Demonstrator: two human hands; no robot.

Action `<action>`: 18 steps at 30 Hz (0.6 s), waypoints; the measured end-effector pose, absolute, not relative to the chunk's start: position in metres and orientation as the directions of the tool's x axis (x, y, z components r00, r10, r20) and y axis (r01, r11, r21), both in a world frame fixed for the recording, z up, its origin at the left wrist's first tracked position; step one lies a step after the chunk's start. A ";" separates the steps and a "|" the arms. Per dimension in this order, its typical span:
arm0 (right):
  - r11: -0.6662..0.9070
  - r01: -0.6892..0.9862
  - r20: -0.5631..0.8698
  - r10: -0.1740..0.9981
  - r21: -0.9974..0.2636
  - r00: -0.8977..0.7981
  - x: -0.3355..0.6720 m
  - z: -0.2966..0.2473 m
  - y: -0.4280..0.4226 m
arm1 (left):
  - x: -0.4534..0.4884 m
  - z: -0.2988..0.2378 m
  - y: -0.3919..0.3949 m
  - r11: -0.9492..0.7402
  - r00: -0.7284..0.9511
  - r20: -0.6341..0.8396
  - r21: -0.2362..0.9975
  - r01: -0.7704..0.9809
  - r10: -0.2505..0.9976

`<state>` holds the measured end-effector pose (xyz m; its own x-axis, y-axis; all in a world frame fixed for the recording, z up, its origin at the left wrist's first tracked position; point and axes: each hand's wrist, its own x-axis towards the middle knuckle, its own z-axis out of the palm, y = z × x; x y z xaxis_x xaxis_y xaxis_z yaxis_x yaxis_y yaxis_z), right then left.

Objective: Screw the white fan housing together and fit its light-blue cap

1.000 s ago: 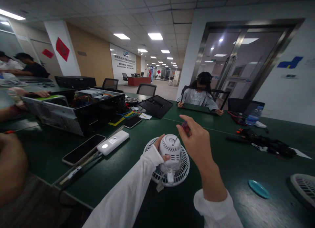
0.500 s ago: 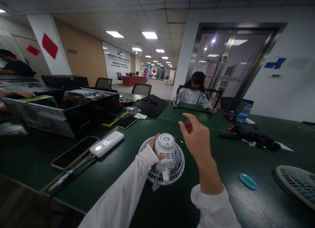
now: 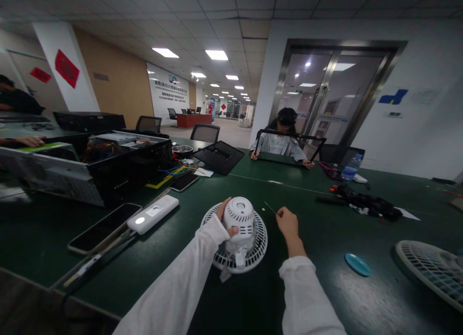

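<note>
A white fan (image 3: 241,219) rests on the green table, its slotted motor housing uppermost and its round grille (image 3: 261,246) beneath. My left hand (image 3: 226,218) is wrapped round the left side of the housing, thumb across the front. To the right of the fan, my right hand (image 3: 288,224) is closed round a screwdriver (image 3: 270,208). Its thin metal shaft points up and left, apart from the fan, while the handle is hidden in my fingers. A small pale scrap (image 3: 263,209) lies close to the shaft.
At right lie a teal disc (image 3: 357,264) and another fan grille (image 3: 430,272). Left are a white power bank (image 3: 154,214), a phone (image 3: 104,227) and an opened computer case (image 3: 130,168). Across the table a person (image 3: 284,144) holds a black frame (image 3: 320,154).
My right hand has drawn the screwdriver away from the top of the housing, moving down and to the right. The left hand keeps its hold on the fan. The view has shifted slightly.
</note>
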<state>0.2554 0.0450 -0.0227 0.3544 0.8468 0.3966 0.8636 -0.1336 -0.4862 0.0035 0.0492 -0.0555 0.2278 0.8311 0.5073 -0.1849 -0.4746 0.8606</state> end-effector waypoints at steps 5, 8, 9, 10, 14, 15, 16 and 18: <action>-0.227 0.905 0.290 0.895 -0.361 0.340 0.256 -0.046 0.055 | 0.004 -0.055 0.051 -0.463 0.281 0.487 0.873 -0.151 0.827; -0.259 0.922 0.258 0.906 -0.288 0.335 0.259 -0.049 0.058 | 0.004 -0.054 0.050 -0.460 0.249 0.481 0.877 -0.140 0.841; -0.264 0.927 0.255 0.908 -0.265 0.331 0.261 -0.050 0.057 | 0.004 -0.053 0.049 -0.453 0.246 0.472 0.882 -0.133 0.847; -0.268 0.932 0.257 0.909 -0.243 0.328 0.263 -0.051 0.056 | 0.004 -0.051 0.048 -0.445 0.252 0.462 0.887 -0.125 0.850; -0.301 0.940 0.302 0.892 -0.160 0.337 0.281 -0.052 0.042 | 0.003 -0.047 0.044 -0.425 0.299 0.438 0.898 -0.114 0.848; -0.322 0.936 0.322 0.879 -0.142 0.351 0.289 -0.051 0.037 | 0.003 -0.046 0.044 -0.419 0.297 0.435 0.900 -0.119 0.850; -0.346 0.930 0.344 0.864 -0.124 0.367 0.298 -0.050 0.030 | 0.003 -0.047 0.044 -0.411 0.298 0.429 0.903 -0.125 0.853; -0.402 0.911 0.386 0.829 -0.092 0.405 0.317 -0.048 0.014 | 0.004 -0.049 0.045 -0.398 0.291 0.424 0.905 -0.149 0.857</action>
